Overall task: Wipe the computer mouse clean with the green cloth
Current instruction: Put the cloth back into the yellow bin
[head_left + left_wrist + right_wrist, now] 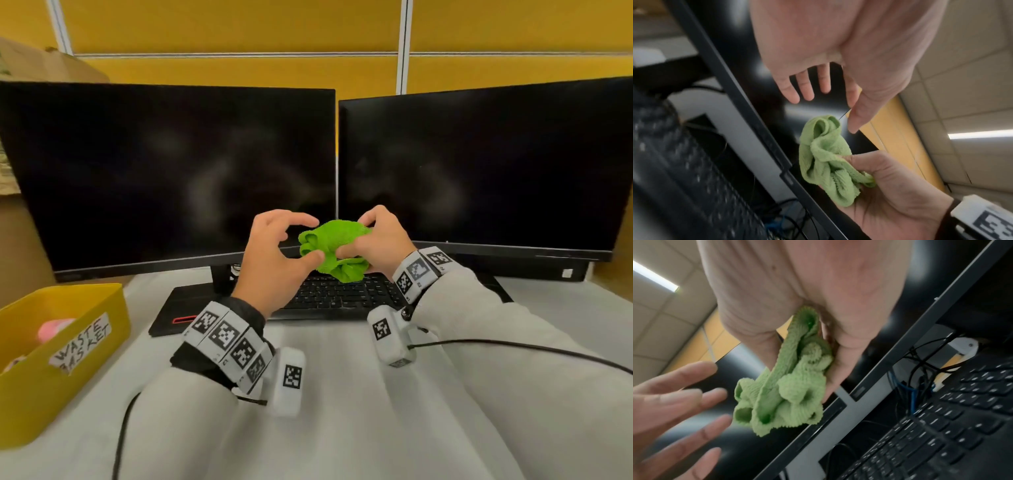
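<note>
Two dark monitors fill the upper half of the head view: the left monitor (pixel 168 174) at upper left and centre, the right monitor (pixel 486 168) at upper right, their inner edges nearly touching. Behind them runs a yellow partition wall (pixel 239 27) along the top of the frame. The white surface (pixel 342 428) occupies the lower half. At lower left stands a yellow bin (pixel 51 387) with a label reading "WASTE BASKET"; a pink item (pixel 54 329) lies inside it, its kind not discernible. A black keyboard (pixel 335 294) sits at centre, below the monitors.

Both forearms, in grey sleeves with marker bands at the wrists, reach up from the bottom edge to the centre of the frame, raised above the keyboard.

The right hand (pixel 380 240) grasps the green cloth (pixel 332 246): in the left wrist view the thumb and fingers are curled round the bunched fabric, which is crumpled into folds and hangs clear of the surface.

The left hand (pixel 274 253) is released, fingers spread and lightly bent just beside the cloth. In the head view its thumb lies against the cloth's lower left edge; the wrist views show a gap between fingers and fabric.

The computer mouse cannot be located in any view.
</note>
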